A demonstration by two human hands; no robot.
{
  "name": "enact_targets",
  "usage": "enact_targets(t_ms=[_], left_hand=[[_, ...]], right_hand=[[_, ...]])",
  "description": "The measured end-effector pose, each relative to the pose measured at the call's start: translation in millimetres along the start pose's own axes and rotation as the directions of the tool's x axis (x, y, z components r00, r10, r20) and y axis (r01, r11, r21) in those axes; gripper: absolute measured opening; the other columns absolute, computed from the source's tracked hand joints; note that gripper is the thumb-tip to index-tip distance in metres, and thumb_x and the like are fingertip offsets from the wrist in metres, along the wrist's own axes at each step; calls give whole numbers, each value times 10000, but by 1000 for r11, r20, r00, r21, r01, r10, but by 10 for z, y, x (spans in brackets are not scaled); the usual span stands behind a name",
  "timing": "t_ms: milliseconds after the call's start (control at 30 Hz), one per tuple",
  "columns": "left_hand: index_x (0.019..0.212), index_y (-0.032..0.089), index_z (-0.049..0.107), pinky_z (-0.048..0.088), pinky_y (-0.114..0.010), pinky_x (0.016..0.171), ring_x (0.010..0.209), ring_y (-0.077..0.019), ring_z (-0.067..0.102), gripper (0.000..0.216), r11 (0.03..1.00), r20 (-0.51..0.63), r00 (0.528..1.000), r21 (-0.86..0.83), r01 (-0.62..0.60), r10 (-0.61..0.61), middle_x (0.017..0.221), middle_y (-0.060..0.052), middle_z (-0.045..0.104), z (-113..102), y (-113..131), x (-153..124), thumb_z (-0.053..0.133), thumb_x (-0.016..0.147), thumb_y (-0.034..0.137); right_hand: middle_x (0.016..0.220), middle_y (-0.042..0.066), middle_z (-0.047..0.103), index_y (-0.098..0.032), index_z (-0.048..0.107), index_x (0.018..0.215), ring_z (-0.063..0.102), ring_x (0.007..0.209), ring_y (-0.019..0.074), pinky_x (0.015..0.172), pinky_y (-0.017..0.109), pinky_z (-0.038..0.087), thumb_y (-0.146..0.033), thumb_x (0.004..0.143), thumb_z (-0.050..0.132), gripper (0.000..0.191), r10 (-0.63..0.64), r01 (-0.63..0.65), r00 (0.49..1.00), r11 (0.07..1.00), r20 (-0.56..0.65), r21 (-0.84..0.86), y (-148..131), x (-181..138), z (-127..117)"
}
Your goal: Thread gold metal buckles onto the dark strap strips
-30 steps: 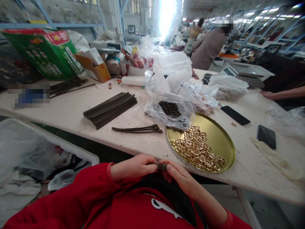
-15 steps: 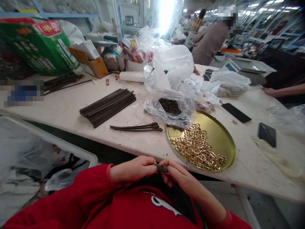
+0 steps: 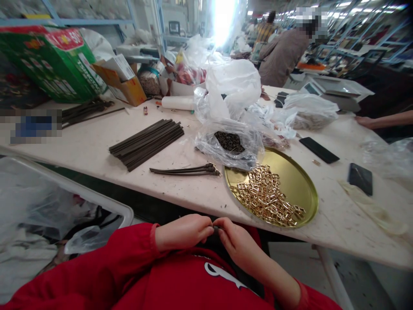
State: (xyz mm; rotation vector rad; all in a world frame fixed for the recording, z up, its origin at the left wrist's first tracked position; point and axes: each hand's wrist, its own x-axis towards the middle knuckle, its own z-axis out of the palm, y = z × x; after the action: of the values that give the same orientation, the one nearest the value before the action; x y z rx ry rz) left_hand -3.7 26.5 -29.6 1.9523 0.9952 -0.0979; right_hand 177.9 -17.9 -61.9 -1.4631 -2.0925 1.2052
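Close to my body, just off the table's front edge, my left hand (image 3: 190, 230) and my right hand (image 3: 237, 241) meet. Both pinch a dark brown strap (image 3: 216, 230), of which only a short bit shows between the fingertips; the fingers hide the rest. On the table beyond lie a few finished-looking dark straps (image 3: 183, 170) with small gold buckles at their right ends. A neat bundle of flat dark strips (image 3: 146, 144) sits behind them. To the right, a round gold tray (image 3: 301, 181) bears a heap of gold buckles (image 3: 267, 196).
A clear plastic bag (image 3: 203, 144) of small dark loops (image 3: 229, 142) overlaps the tray's back rim. Two dark phone-like slabs (image 3: 318, 150) lie at right. A white bin (image 3: 124, 211) stands at lower left. Another person's hand (image 3: 364, 122) rests at the far right edge.
My fingers have closed in around the strap, so less of it shows. My right hand has turned, and its fingertips have shifted slightly left.
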Motion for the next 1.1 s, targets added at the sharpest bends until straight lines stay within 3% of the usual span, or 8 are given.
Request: enact_targets(t_ms=[167,367,467,567,633,833,967,1100], left_hand=[[643,164,581,281,-204,452,469,-94,450,276,999,0,1000,-32,-13,13,552,22,563,-71,-63,-26,383,801,273],[681,149,598,300,-217,491,540,-115,488,275,996,-102,994,86,-38,47,648,-20,619,15,-24,-1,364,795,239],[704,145,608,314,-225,502,573,-137,517,245,992,-165,986,126,20,1,694,-43,646,55,-17,24,390,770,236],[777,151,627,359,-226,566,646,-148,547,236,998,-212,977,61,-7,20,791,-41,672,40,-23,46,404,753,225],[801,154,631,372,-218,601,684,-143,550,239,999,-218,975,-15,-51,46,825,-21,675,14,-40,57,408,739,211],[631,149,585,260,-222,479,562,-115,449,200,994,-265,963,74,76,-54,585,20,567,-197,-225,68,433,734,230],[743,171,600,317,-236,547,616,-134,501,255,957,-400,915,284,67,55,685,-5,608,-486,-489,205,392,837,286],[842,161,595,390,-289,746,813,-184,546,243,885,-552,820,446,136,152,837,-61,611,-622,-807,487,370,884,242]], right_hand=[[892,55,648,-192,499,990,609,814,185,706,304,445,-213,873,346,194,-18,15,998,999,-58,-47,-33,-23,-82],[879,77,668,-162,511,1010,631,792,216,685,336,470,-182,863,344,224,-42,20,994,980,-105,-198,-23,-38,-28],[942,94,669,-150,513,1057,625,845,212,716,336,476,-171,871,337,257,-152,106,978,951,-142,-291,-7,-16,-10],[1063,116,635,-141,488,1140,583,934,227,791,357,448,-238,858,435,303,-357,254,920,859,-165,-444,-39,60,-28],[988,103,650,-139,503,1121,577,861,227,761,358,428,-251,834,499,307,-452,305,880,774,-147,-555,-78,141,-29],[685,17,584,-200,559,822,490,654,183,632,311,331,-234,839,487,81,-532,343,845,604,-44,-719,-149,491,-55],[724,39,595,-197,574,821,502,691,191,642,311,338,-231,845,481,102,-510,248,852,592,-118,-767,-33,881,-174],[1071,142,608,-134,549,1108,520,940,272,796,390,382,-167,825,493,290,-472,75,839,592,-270,-803,204,1303,-212]])
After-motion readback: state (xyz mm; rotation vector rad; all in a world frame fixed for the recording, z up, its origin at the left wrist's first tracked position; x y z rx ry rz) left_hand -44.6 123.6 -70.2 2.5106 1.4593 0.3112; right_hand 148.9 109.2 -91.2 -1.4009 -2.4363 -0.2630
